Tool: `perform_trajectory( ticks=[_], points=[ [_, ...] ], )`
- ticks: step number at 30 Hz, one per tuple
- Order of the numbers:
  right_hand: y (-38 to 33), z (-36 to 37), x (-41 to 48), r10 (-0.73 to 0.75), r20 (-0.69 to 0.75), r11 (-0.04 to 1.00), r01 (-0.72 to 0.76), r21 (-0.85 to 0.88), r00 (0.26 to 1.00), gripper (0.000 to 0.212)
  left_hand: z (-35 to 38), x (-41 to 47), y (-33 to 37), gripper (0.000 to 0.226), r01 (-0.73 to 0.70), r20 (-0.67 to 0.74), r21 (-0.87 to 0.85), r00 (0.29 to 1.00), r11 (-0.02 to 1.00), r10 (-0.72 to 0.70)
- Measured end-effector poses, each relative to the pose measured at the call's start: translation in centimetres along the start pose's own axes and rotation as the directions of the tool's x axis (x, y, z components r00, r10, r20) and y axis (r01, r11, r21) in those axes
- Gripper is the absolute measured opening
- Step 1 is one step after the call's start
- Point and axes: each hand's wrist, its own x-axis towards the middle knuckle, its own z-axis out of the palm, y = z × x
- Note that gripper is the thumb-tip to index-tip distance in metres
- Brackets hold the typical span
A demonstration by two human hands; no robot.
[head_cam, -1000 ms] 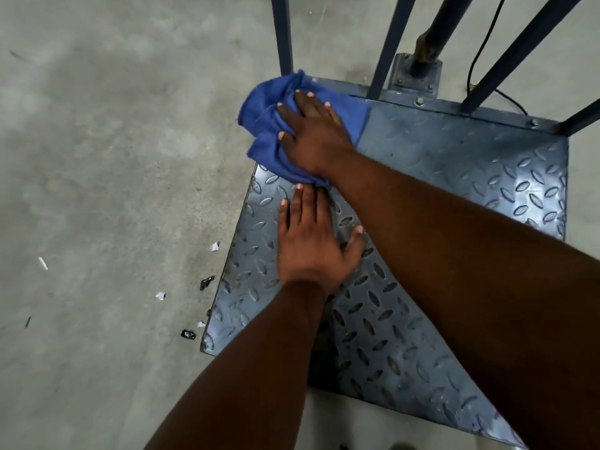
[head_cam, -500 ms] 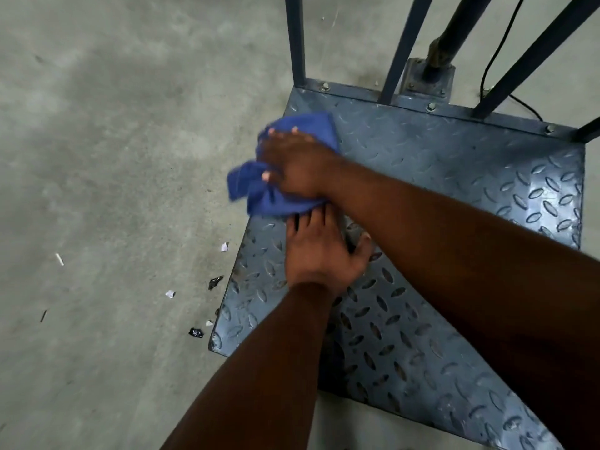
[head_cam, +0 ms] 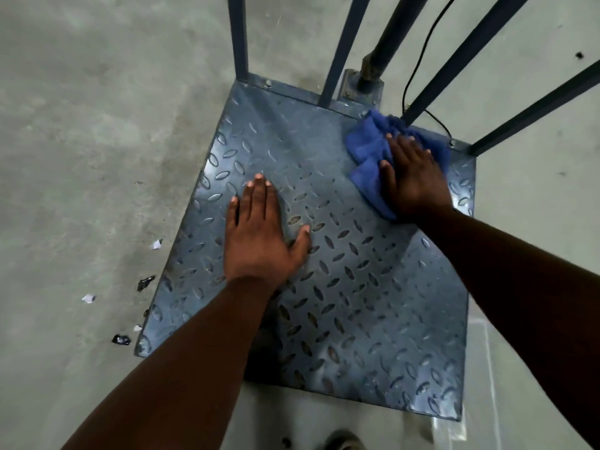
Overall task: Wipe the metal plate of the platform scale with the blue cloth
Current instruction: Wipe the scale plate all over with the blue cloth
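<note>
The scale's metal plate [head_cam: 357, 287] is a blue-grey square of diamond tread lying on the concrete floor. My right hand [head_cam: 414, 177] presses flat on the crumpled blue cloth [head_cam: 367, 147] at the plate's far right corner, close to the rail posts. Part of the cloth is hidden under the palm. My left hand [head_cam: 263, 235] rests flat on the plate left of centre, fingers together and thumb out, holding nothing.
Dark blue rail bars [head_cam: 238, 37] and a thick pole [head_cam: 383, 43] rise from the plate's far edge, with a black cable [head_cam: 418, 60] behind. Small scraps of paper and dark debris [head_cam: 146, 282] lie on the concrete left of the plate.
My right hand has swept the blue cloth from the plate's far left corner across to the far right corner. My left hand has stayed flat on the plate.
</note>
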Motion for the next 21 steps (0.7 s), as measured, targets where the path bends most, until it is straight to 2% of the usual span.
perform_trajectory(
  ticks=[4, 6, 9, 13, 17, 21],
  points=[
    [6.3, -0.4, -2.8, 0.259, -0.061, 0.966, -0.259, 0.007, 0.964, 0.077, -0.1, -0.1, 0.1, 0.097, 0.001, -0.015, 0.0, 1.0, 1.0, -0.001],
    [7.6, -0.6, -3.5, 0.339, -0.044, 0.94, -0.336, 0.065, 0.94, 0.072, -0.1, -0.2, 0.1, 0.097, 0.005, -0.019, 0.009, 1.0, 1.0, -0.005],
    [7.8, -0.4, -3.4, 0.361, -0.032, 0.929, -0.356, 0.1, 0.932, 0.066, -0.1, -0.1, 0.1, 0.097, 0.006, -0.014, 0.025, 1.0, 1.0, -0.006],
    [7.9, -0.7, -3.7, 0.407, -0.055, 0.902, -0.391, 0.184, 0.912, 0.07, -0.4, -0.2, 0.3, 0.096, -0.007, -0.034, 0.022, 0.999, 1.0, 0.008],
    [7.5, -0.6, -5.5, 0.554, 0.042, 0.796, -0.544, 0.266, 0.832, 0.072, -0.4, -0.1, 0.3, 0.096, -0.005, -0.029, 0.027, 1.0, 1.0, 0.006],
    [6.7, -0.3, -10.4, 0.576, 0.068, 0.775, -0.571, 0.272, 0.814, 0.072, -0.4, 0.1, 0.3, 0.097, -0.01, -0.014, 0.034, 1.0, 0.999, 0.01]
  ],
)
